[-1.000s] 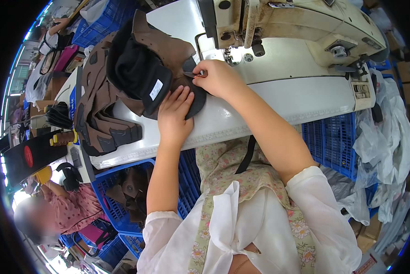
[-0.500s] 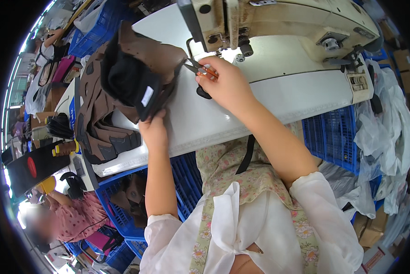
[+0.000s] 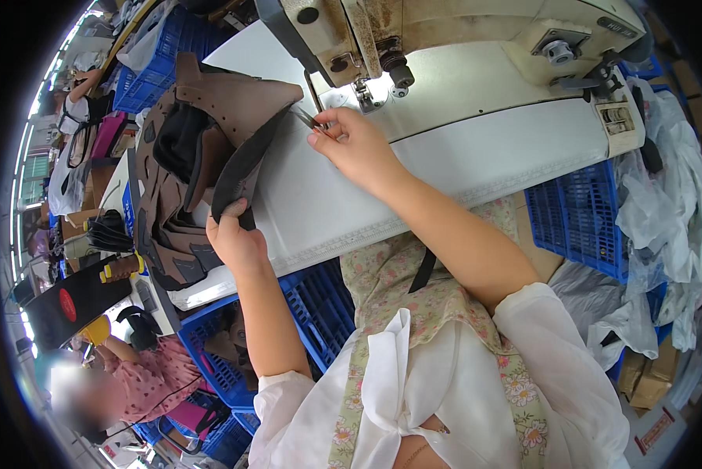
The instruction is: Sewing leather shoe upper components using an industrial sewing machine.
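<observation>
My left hand (image 3: 240, 241) pinches the lower edge of a brown and black shoe upper (image 3: 241, 95), raised over the left part of the white sewing table (image 3: 327, 199). Its dark lining faces partly toward me, and a row of small holes shows along the brown part. In my right hand (image 3: 359, 148) is a pair of thread snips (image 3: 310, 120), the blades pointing left close to the upper's right tip. Whether the blades touch it I cannot tell. Just beyond that hand is the presser foot of the sewing machine (image 3: 476, 23).
More brown shoe uppers (image 3: 163, 242) lie piled at the table's left end. Blue crates (image 3: 573, 215) stand below on both sides, with plastic bags (image 3: 671, 227) at the right. A co-worker in a pink dotted top (image 3: 159, 375) sits at the lower left.
The shoe upper has turned, so its brown side and hole row show and the white label is out of sight. Both hands have shifted left, the right with the snips.
</observation>
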A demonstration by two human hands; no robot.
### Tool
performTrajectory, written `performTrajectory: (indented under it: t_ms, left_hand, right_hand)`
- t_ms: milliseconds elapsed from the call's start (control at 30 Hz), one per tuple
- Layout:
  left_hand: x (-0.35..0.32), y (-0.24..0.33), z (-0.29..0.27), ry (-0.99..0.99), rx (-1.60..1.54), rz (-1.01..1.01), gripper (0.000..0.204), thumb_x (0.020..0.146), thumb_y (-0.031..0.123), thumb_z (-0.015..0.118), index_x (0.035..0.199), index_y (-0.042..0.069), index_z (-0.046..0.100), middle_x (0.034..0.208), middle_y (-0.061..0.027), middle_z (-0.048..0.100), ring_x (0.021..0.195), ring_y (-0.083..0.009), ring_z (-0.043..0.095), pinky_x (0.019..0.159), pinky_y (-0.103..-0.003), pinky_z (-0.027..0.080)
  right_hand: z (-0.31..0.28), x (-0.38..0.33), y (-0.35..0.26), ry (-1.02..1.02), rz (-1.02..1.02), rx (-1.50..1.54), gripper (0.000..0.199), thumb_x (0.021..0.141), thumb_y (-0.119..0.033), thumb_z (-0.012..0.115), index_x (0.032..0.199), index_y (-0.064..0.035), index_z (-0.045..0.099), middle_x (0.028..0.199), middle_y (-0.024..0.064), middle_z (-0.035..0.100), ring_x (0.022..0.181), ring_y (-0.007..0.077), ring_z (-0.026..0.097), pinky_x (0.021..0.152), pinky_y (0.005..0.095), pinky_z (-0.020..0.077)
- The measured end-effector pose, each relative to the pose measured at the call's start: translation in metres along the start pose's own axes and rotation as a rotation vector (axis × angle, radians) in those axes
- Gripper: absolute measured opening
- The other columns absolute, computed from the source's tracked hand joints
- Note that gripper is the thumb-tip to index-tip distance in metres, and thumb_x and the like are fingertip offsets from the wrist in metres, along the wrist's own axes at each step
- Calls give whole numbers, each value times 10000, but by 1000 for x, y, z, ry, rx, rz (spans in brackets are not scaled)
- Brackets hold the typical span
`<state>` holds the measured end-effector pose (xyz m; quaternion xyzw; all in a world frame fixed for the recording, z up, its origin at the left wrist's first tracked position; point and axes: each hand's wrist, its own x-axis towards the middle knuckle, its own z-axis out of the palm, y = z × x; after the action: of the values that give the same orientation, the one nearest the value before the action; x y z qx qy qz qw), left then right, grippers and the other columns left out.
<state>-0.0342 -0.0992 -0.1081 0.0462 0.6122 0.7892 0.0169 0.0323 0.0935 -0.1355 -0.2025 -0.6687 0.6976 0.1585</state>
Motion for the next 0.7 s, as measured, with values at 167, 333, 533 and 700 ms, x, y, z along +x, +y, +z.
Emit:
performTrajectory:
  t_ms: [167,333,533,700]
  left_hand:
    - [-2,-5,-1,-4,50,-2,268,702,-79,550,948,-83,656,921,-94,654,880,-183,590,858,-279,428]
    - [-5,-11,-11,-38,50,25,237,709,-72,560,922,-85,661,893,-77,639,848,-164,573,834,-261,416]
    - [-5,-17,-14,-63,17,45,228,713,-69,568,918,-81,668,881,-68,633,846,-152,569,831,-260,417]
    - [-6,-19,-16,-70,37,51,235,714,-77,568,926,-83,669,876,-70,636,853,-156,572,834,-261,420]
  right_hand:
    - [3,4,8,-11,-30,20,446,866,-287,697,1194,-12,571,924,62,655,796,116,595,716,260,476]
    - [4,6,8,43,51,84,402,840,-243,711,1132,-2,576,796,67,639,703,166,612,650,307,483]
    - [1,19,15,34,2,-8,409,851,-242,718,1158,-7,587,881,67,663,793,125,612,714,272,485]
    - [3,24,17,68,-13,-61,378,826,-228,727,1106,-8,600,798,73,647,727,153,618,673,294,483]
